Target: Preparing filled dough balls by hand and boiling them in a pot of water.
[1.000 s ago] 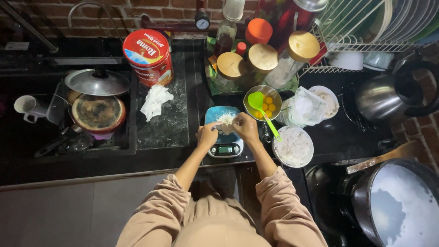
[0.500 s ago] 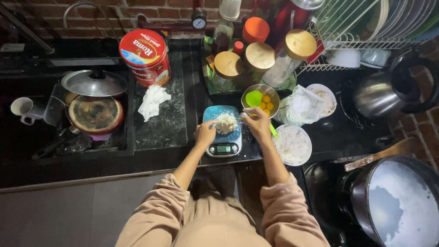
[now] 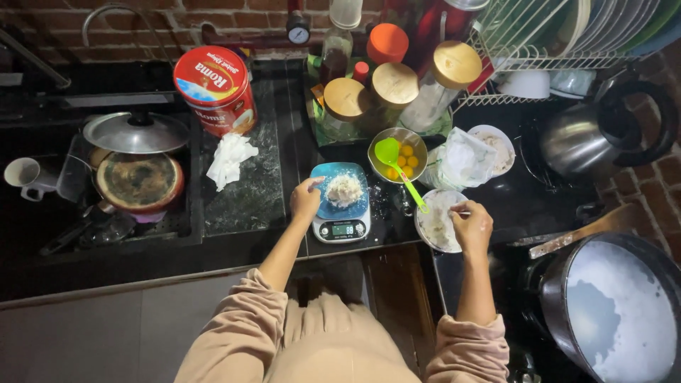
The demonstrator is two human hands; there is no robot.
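Red tin (image 3: 215, 89) standing at the back, crumpled white cloth (image 3: 230, 159) just in front. Further left, lidded pan (image 3: 139, 181) in the sink beside a white mug (image 3: 26, 174). Wooden-lidded jars (image 3: 392, 89) clustered behind a bowl of yolks (image 3: 399, 152) with a green spatula (image 3: 394, 161). Steel kettle (image 3: 589, 145) under the dish rack (image 3: 567, 35). Big pot (image 3: 617, 312) at lower right, apparently holding white liquid, wooden spoon (image 3: 585, 230) lying just beside.
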